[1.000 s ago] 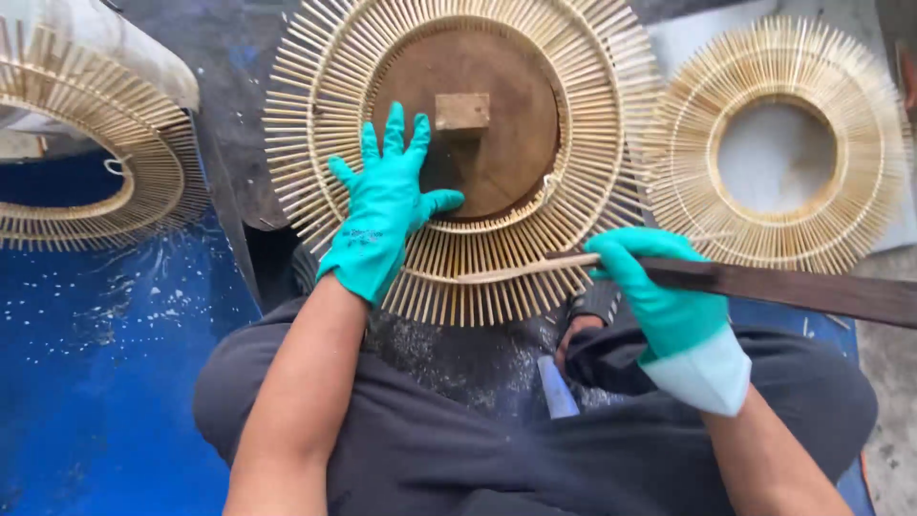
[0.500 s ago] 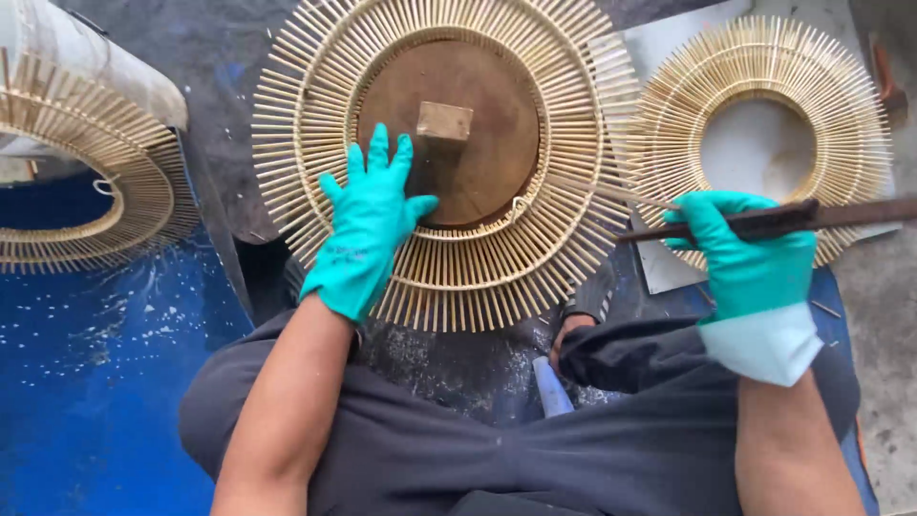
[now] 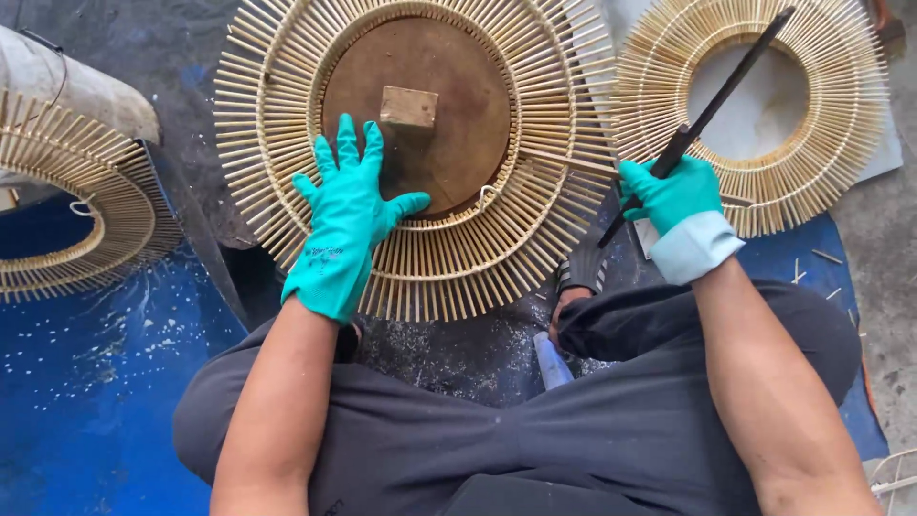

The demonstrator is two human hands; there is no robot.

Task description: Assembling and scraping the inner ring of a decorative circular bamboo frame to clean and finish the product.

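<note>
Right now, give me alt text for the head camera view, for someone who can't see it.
A seated person's left hand in a teal glove presses flat on a round sunburst frame of bamboo sticks with a brown wooden disc at its centre. The gloved right hand grips a dark rod over a second frame.

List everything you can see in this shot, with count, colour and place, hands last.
stick ring on round form: one, pale tan, centre, under the left palm
round form: one, brown, small wooden block on top
finished stick rings: two, pale tan, one top right, one at the left edge
dark rod: one, black, right, slanting up
blue sheet: one, lower left
left hand: teal glove, flat on the ring
right hand: teal glove, gripping the rod
</note>
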